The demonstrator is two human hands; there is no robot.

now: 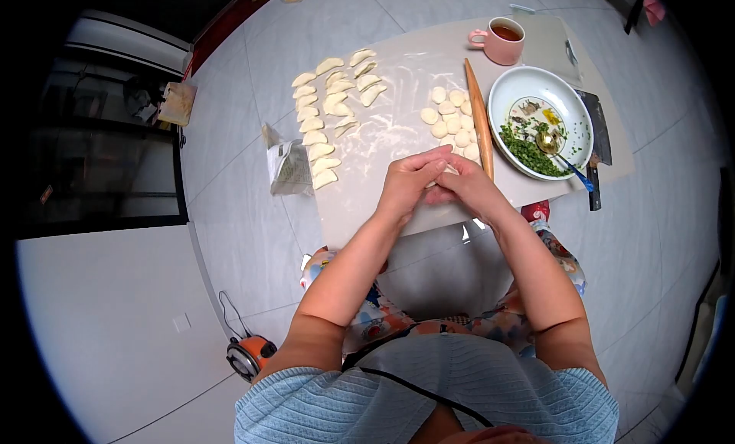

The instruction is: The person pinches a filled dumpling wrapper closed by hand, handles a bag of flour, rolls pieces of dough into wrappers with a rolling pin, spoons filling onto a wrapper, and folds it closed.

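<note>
Over the near edge of the floured board [406,207], my left hand [409,185] and my right hand [465,185] are pressed together around a pale piece of dough [450,169], mostly hidden by the fingers. Just beyond them lie several small flattened dough pieces [452,124]. A wooden rolling pin [479,115] lies beside these pieces. To its right, a white bowl [511,83] holds chopped greens [528,151] and a spoon [548,143] with a blue handle. Folded dumplings [312,125] stand in rows on the board's left side.
A pink mug [501,52] of brown liquid stands at the far right of the board. A cleaver [595,130] lies right of the bowl. A plastic bag [291,168] is by the board's left edge. An orange and black appliance [251,355] sits on the floor at lower left.
</note>
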